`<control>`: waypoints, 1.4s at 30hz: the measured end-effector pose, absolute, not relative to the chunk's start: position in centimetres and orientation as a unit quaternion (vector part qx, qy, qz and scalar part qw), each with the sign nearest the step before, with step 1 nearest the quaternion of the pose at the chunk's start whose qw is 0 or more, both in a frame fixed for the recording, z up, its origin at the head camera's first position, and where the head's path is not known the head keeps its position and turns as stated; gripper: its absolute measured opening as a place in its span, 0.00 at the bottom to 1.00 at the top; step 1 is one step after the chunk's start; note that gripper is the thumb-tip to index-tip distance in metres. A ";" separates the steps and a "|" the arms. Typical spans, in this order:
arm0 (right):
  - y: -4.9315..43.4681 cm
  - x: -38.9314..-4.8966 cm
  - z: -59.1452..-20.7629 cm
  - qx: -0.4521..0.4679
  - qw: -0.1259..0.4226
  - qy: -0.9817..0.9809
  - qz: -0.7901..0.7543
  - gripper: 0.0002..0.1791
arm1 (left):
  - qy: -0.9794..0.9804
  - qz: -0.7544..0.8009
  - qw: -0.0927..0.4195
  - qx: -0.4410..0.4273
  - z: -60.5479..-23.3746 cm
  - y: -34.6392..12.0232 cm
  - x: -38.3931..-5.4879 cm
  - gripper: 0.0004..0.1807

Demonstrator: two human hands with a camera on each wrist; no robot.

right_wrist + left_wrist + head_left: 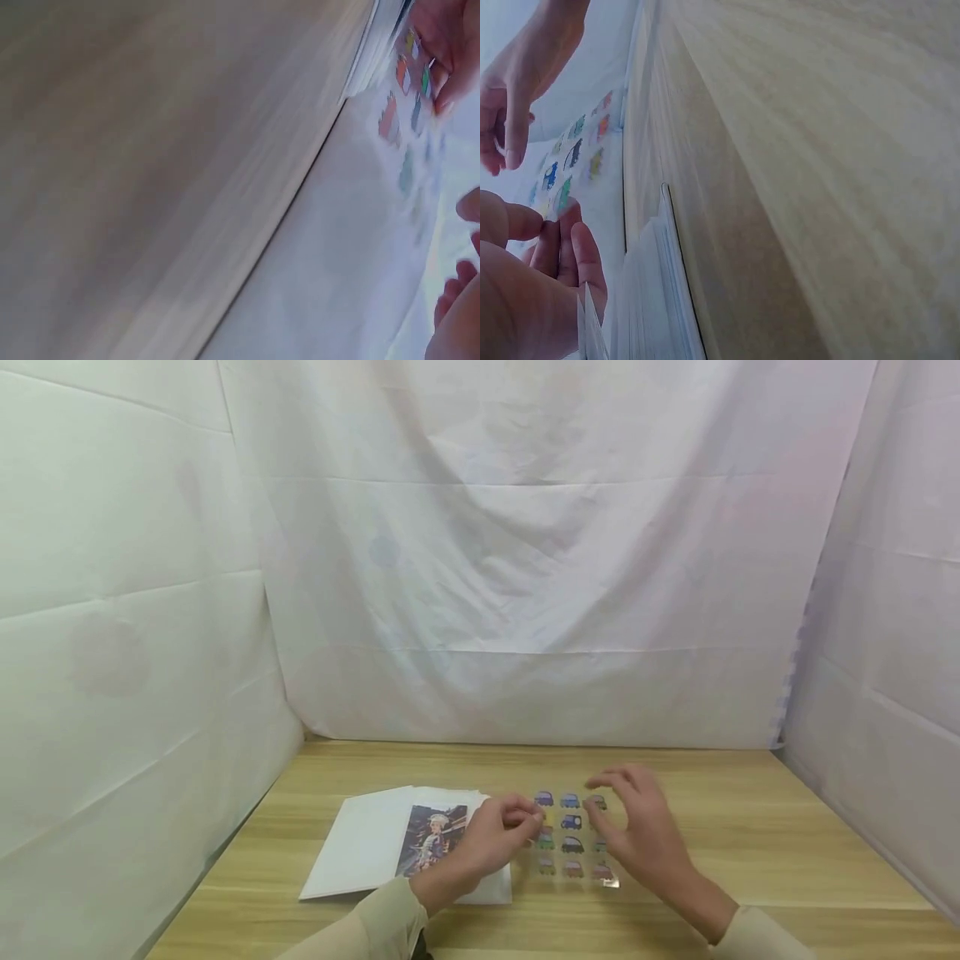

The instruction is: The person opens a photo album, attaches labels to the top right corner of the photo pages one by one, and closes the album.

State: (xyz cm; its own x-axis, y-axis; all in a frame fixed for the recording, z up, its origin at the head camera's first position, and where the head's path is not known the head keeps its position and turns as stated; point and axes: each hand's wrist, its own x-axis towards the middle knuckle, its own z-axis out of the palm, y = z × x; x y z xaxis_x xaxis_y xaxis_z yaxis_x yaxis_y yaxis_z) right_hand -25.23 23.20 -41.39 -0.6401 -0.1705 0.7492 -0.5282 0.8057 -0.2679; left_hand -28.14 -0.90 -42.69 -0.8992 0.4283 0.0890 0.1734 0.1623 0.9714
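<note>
A clear sticker sheet (572,845) printed with rows of small colorful cars is held up over the table. My left hand (491,835) pinches its left edge between thumb and fingers, which the left wrist view confirms. By the sheet's right side is my right hand (645,831), thumb and fingers spread apart with nothing between them. In the right wrist view, the right fingers (450,296) stand apart from the sheet. Under my left forearm lies an open album (363,843) with white pages. On its right page is a photo (431,835) of a person in a hat, partly covered by my left hand.
The wood-grain table (765,843) extends to both sides of the album and sheet. White cloth (525,568) hangs behind the table, with more white cloth at left and right. A dark object (422,946) shows at the left cuff.
</note>
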 end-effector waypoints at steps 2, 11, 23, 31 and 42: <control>22.4 -25.1 -41.3 0.247 0.379 -0.864 0.221 0.17 | 0.755 0.615 0.104 0.201 -42.7 -0.9 -28.1 0.10; 20.2 -25.1 -41.5 0.328 0.388 -0.840 0.190 0.21 | 0.743 0.621 0.123 0.218 -43.0 -1.2 -28.0 0.12; 19.7 -25.7 -41.6 0.331 0.383 -0.843 0.182 0.18 | 0.716 0.635 0.131 0.260 -43.2 -1.3 -27.9 0.12; 19.6 -25.7 -41.4 0.322 0.387 -0.845 0.182 0.14 | 0.721 0.624 0.116 0.277 -43.3 -1.4 -28.2 0.10; 19.3 -25.2 -41.5 0.319 0.387 -0.845 0.185 0.11 | 0.726 0.627 0.116 0.258 -43.3 -1.3 -28.1 0.10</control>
State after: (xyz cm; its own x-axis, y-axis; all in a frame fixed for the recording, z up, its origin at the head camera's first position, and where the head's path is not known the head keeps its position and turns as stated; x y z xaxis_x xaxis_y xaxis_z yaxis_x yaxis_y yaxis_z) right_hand -25.22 19.35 -41.45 -0.4975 -0.3961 0.7717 -0.6822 0.7282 -0.0660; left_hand -28.10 -1.31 -43.31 -0.8401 0.5200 0.1547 0.2286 0.0806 0.9702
